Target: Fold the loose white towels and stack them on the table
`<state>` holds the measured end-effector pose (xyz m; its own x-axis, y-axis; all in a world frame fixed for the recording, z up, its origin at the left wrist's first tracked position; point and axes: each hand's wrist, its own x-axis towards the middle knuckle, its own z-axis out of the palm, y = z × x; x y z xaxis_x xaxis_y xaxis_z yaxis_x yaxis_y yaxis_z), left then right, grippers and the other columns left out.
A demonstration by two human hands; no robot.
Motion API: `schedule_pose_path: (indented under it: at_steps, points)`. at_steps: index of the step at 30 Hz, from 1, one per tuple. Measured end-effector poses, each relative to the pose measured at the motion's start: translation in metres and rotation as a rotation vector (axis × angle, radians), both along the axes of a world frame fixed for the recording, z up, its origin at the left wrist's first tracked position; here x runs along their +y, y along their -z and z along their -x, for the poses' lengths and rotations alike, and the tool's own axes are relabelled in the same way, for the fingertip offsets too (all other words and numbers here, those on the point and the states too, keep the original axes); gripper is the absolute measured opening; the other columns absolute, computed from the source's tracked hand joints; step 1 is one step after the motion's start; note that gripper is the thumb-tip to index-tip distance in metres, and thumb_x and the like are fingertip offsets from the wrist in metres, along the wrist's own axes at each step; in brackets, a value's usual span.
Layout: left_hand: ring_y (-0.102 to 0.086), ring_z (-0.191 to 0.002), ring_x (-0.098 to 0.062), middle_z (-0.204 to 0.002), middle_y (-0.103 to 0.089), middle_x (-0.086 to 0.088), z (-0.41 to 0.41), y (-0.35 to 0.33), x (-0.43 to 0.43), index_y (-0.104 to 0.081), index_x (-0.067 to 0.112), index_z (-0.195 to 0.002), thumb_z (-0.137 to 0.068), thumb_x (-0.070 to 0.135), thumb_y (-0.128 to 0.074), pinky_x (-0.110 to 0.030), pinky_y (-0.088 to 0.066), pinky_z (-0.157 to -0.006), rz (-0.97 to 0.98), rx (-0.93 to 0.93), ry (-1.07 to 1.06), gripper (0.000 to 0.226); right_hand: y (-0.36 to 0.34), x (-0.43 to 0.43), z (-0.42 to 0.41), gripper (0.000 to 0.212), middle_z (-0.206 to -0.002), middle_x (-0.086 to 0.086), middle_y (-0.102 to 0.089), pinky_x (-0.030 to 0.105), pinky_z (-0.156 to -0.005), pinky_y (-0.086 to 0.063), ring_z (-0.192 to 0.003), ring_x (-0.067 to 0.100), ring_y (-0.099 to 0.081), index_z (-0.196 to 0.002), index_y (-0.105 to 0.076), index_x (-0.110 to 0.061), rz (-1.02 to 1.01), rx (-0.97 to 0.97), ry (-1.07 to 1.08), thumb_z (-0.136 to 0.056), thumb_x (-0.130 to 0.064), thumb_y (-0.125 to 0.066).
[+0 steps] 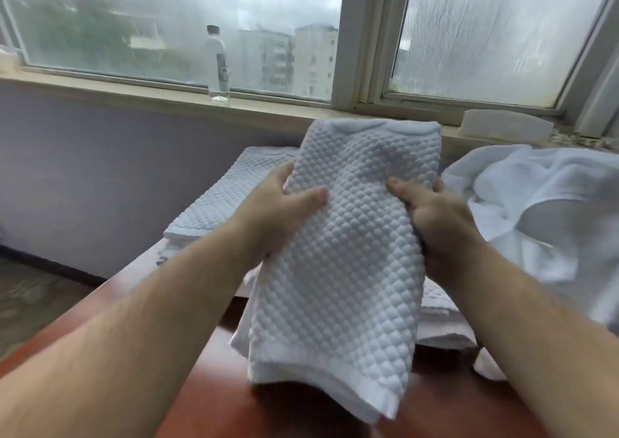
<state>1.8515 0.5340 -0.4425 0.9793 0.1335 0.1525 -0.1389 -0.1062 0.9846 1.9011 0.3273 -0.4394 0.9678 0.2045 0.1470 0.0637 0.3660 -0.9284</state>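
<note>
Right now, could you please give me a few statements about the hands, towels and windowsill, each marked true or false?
1. The left hand and right hand both grip the held towel. True.
2. The bottle lies on its side. False: it stands upright on the windowsill.
3. A stack of folded towels lies beyond the left hand. True.
4. The loose towel pile lies left of the held towel. False: it lies to its right.
</note>
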Motion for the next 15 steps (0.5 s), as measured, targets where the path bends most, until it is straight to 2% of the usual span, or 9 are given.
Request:
schedule_pose_path:
  at_steps: [2,3,5,6,7,8,10,12,15]
  points:
    - [-0.073,-0.101,-0.027,-0.121,-0.071,-0.005,-0.022,-0.010,0.008,-0.047,0.025,-0.144,-0.090,0.033,-0.072,-0.048,-0.059,-0.090,-0.033,0.084,-0.059,0.060,-0.012,0.011,-0.039,0.030,-0.109,0.020,-0.073,0.054,-0.076,-0.061,-0.095,0.039,-0.074,-0.123,-0.060,-0.010,0.006,0.023,0.052,-0.094,-0.008,-0.062]
    - [-0.070,-0.107,-0.030,-0.128,-0.067,-0.006,-0.029,-0.008,0.011,-0.040,0.022,-0.148,-0.090,0.039,-0.070,-0.051,-0.055,-0.096,-0.125,0.181,-0.092,0.067,-0.011,0.016,-0.057,0.030,-0.110,0.021,-0.072,0.056,-0.076,-0.061,-0.094,0.039,-0.074,-0.124,-0.059,-0.009,0.052,0.066,0.100,-0.095,-0.010,-0.062]
    - [-0.057,-0.126,-0.034,-0.143,-0.055,-0.010,-0.032,0.011,0.010,-0.025,0.019,-0.155,-0.090,0.052,-0.065,-0.049,-0.044,-0.109,-0.482,0.410,-0.128,0.084,0.006,0.025,-0.089,0.029,-0.109,0.021,-0.071,0.055,-0.080,-0.061,-0.091,0.037,-0.073,-0.123,-0.061,-0.003,0.240,0.192,0.139,-0.097,-0.014,-0.062]
    - [-0.050,-0.133,-0.034,-0.149,-0.049,-0.012,-0.032,0.023,0.006,-0.016,0.019,-0.158,-0.092,0.055,-0.061,-0.046,-0.039,-0.112,-0.655,0.472,-0.142,0.087,0.020,0.028,-0.101,0.029,-0.106,0.019,-0.072,0.050,-0.079,-0.061,-0.087,0.034,-0.072,-0.121,-0.062,-0.001,0.361,0.239,0.126,-0.098,-0.018,-0.061]
    - [-0.047,-0.135,-0.034,-0.151,-0.046,-0.013,-0.030,0.032,0.001,-0.010,0.021,-0.159,-0.095,0.054,-0.056,-0.043,-0.038,-0.108,-0.781,0.477,-0.156,0.086,0.033,0.030,-0.110,0.030,-0.105,0.017,-0.071,0.047,-0.080,-0.060,-0.087,0.032,-0.070,-0.120,-0.063,-0.001,0.467,0.272,0.130,-0.098,-0.023,-0.061]
    - [-0.049,-0.132,-0.033,-0.149,-0.047,-0.013,-0.032,0.039,-0.003,-0.006,0.023,-0.159,-0.098,0.051,-0.052,-0.041,-0.038,-0.103,-0.847,0.442,-0.169,0.081,0.043,0.031,-0.118,0.038,-0.110,0.016,-0.070,0.048,-0.087,-0.058,-0.094,0.032,-0.069,-0.122,-0.063,-0.001,0.535,0.292,0.154,-0.097,-0.029,-0.061]
    - [-0.053,-0.124,-0.030,-0.142,-0.052,-0.011,-0.038,0.047,-0.007,-0.003,0.028,-0.158,-0.102,0.043,-0.046,-0.039,-0.039,-0.094,-0.927,0.345,-0.183,0.072,0.051,0.034,-0.130,0.053,-0.122,0.015,-0.067,0.053,-0.097,-0.055,-0.106,0.035,-0.068,-0.131,-0.059,-0.001,0.566,0.310,0.161,-0.095,-0.040,-0.063]
    - [-0.053,-0.122,-0.027,-0.142,-0.052,-0.008,-0.042,0.051,-0.006,-0.003,0.032,-0.159,-0.103,0.036,-0.045,-0.038,-0.038,-0.096,-0.932,0.277,-0.178,0.070,0.047,0.037,-0.140,0.058,-0.122,0.014,-0.068,0.054,-0.095,-0.056,-0.104,0.035,-0.069,-0.136,-0.057,-0.005,0.543,0.313,0.131,-0.094,-0.044,-0.063]
    - [-0.049,-0.127,-0.019,-0.150,-0.045,-0.001,-0.041,0.051,-0.003,-0.009,0.040,-0.159,-0.104,0.029,-0.049,-0.033,-0.036,-0.099,-0.873,0.224,-0.154,0.069,0.043,0.038,-0.151,0.056,-0.117,0.015,-0.069,0.055,-0.090,-0.058,-0.099,0.036,-0.070,-0.135,-0.055,-0.003,0.559,0.318,0.130,-0.092,-0.037,-0.065]
